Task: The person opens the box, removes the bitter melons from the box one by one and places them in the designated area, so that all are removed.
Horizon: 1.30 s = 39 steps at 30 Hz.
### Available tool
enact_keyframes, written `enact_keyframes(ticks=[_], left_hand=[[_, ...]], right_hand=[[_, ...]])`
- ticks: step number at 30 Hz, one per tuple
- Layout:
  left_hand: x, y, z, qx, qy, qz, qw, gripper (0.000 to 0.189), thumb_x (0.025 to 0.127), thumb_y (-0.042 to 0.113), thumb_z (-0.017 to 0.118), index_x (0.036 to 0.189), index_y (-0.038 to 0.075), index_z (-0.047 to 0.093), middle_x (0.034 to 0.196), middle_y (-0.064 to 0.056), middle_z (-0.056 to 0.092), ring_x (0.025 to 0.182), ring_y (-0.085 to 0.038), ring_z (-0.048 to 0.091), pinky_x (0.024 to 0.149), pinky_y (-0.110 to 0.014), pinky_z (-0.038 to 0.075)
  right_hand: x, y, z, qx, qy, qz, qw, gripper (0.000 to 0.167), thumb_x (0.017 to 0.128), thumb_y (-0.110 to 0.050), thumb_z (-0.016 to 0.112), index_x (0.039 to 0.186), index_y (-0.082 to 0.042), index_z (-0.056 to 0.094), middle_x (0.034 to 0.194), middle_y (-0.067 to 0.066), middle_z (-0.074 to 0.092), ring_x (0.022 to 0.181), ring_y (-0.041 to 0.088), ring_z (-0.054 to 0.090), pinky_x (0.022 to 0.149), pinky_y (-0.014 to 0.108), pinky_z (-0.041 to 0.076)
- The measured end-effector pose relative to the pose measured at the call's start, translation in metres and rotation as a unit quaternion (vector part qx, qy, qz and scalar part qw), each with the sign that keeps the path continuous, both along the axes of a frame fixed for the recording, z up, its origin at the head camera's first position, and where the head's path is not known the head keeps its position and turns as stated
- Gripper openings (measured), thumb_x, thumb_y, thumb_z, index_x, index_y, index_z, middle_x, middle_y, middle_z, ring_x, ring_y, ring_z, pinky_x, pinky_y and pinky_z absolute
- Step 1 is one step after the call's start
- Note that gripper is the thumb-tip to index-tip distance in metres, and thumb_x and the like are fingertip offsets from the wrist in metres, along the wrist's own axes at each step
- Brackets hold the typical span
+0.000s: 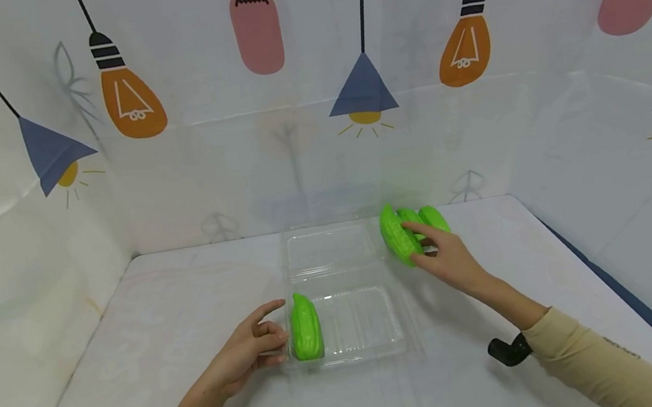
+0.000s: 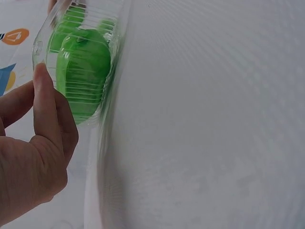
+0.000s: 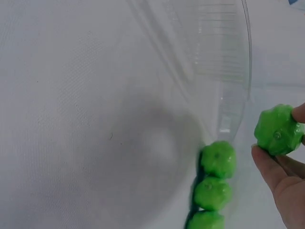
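My right hand point(image 1: 449, 259) holds a bright green, ridged bitter melon point(image 1: 398, 235) above the table, between thumb and fingers. In the right wrist view this melon point(image 3: 278, 131) is seen end-on, apart from several others lying in a row, such as the nearest melon point(image 3: 218, 159). A clear plastic box point(image 1: 362, 351) lies with its lid point(image 1: 329, 248) folded back. Along the box's left side lies another bitter melon point(image 1: 306, 328). My left hand point(image 1: 252, 346) is at the box's left edge; in the left wrist view its fingers point(image 2: 44, 90) pinch the rim.
The white table point(image 1: 187, 285) reaches back to a white cloth wall point(image 1: 203, 172) printed with lamps and bulbs. More cloth hangs at both sides. Black devices, such as the one at the right forearm point(image 1: 509, 350), are worn on both wrists.
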State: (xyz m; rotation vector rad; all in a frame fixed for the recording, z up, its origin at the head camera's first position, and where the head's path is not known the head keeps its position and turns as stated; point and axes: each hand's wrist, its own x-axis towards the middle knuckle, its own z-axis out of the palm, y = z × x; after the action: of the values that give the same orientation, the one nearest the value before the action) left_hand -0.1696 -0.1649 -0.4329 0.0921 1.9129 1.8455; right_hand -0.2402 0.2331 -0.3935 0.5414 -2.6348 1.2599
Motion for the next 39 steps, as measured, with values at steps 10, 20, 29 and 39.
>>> enact_keyframes(ticks=[10, 20, 29, 39], left_hand=[[0.001, 0.000, -0.001, -0.003, -0.001, 0.003, 1.0000, 0.073, 0.094, 0.012, 0.067, 0.155, 0.013, 0.027, 0.093, 0.000, 0.055, 0.082, -0.010, 0.059, 0.070, -0.022, 0.060], [0.001, -0.001, -0.002, -0.005, -0.001, 0.003, 1.0000, 0.075, 0.093, 0.015, 0.069, 0.156, 0.014, 0.027, 0.093, 0.000, 0.055, 0.083, -0.010, 0.059, 0.070, -0.023, 0.060], [0.002, -0.001, -0.001, -0.002, 0.000, 0.002, 1.0000, 0.076, 0.093, 0.016, 0.069, 0.156, 0.014, 0.026, 0.093, 0.001, 0.056, 0.081, -0.010, 0.059, 0.069, -0.023, 0.060], [0.002, -0.002, 0.001, -0.002, 0.001, -0.003, 1.0000, 0.076, 0.093, 0.016, 0.069, 0.156, 0.014, 0.026, 0.094, 0.000, 0.056, 0.082, -0.011, 0.060, 0.069, -0.022, 0.060]], right_hand=[[-0.008, 0.012, -0.003, 0.014, -0.001, -0.026, 0.9996, 0.060, 0.088, -0.009, 0.068, 0.145, -0.010, 0.050, 0.140, 0.022, 0.055, 0.110, 0.040, 0.066, 0.081, 0.041, 0.062], [-0.018, 0.030, 0.003, 0.028, -0.011, -0.051, 0.9982, 0.060, 0.092, -0.015, 0.065, 0.148, -0.011, 0.046, 0.145, 0.019, 0.053, 0.113, 0.038, 0.064, 0.081, 0.037, 0.058], [-0.024, 0.046, 0.006, 0.043, -0.012, -0.075, 0.9962, 0.059, 0.094, -0.017, 0.063, 0.150, -0.010, 0.043, 0.143, 0.024, 0.053, 0.117, 0.044, 0.061, 0.082, 0.042, 0.058], [-0.035, 0.065, 0.006, 0.049, -0.014, -0.100, 0.9937, 0.059, 0.095, -0.019, 0.061, 0.150, -0.010, 0.043, 0.144, 0.025, 0.052, 0.115, 0.044, 0.061, 0.081, 0.041, 0.055]])
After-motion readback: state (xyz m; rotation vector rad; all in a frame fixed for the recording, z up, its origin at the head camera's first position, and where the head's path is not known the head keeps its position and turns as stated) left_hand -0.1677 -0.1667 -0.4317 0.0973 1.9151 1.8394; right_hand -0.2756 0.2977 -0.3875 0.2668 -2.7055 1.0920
